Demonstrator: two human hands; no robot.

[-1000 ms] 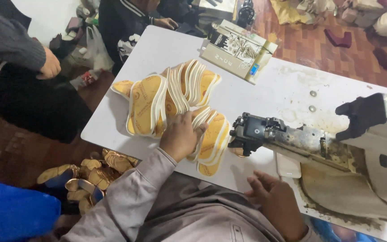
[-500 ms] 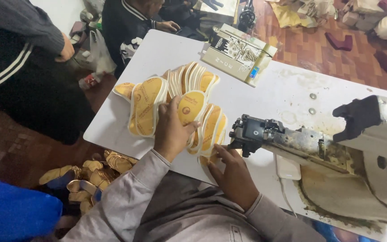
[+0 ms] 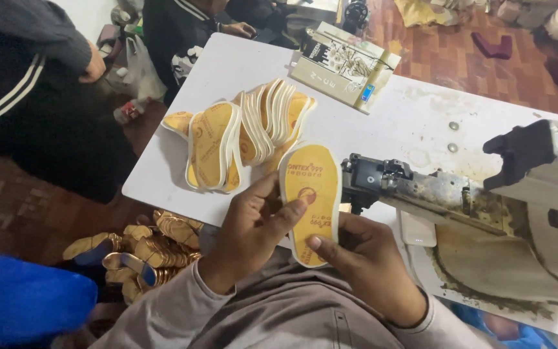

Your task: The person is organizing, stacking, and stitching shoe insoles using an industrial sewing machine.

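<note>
A yellow insole [image 3: 311,201] with a white edge was held up over the near edge of the white bench [image 3: 414,123], just beside the tip of the sewing machine [image 3: 421,190]. It was gripped by both hands. The fingers of the left hand [image 3: 253,229] were closed on its left side, and the fingers of the right hand [image 3: 363,258] were closed on its lower end. A fanned pile of insoles [image 3: 247,132] lay on the bench behind it. A flat box [image 3: 347,64] lay farther back. More shoe pieces [image 3: 143,249] were heaped on the floor. The insole could probably be bent or dropped if it was gripped too loosely, and the pile could be knocked down by a sleeve.
</note>
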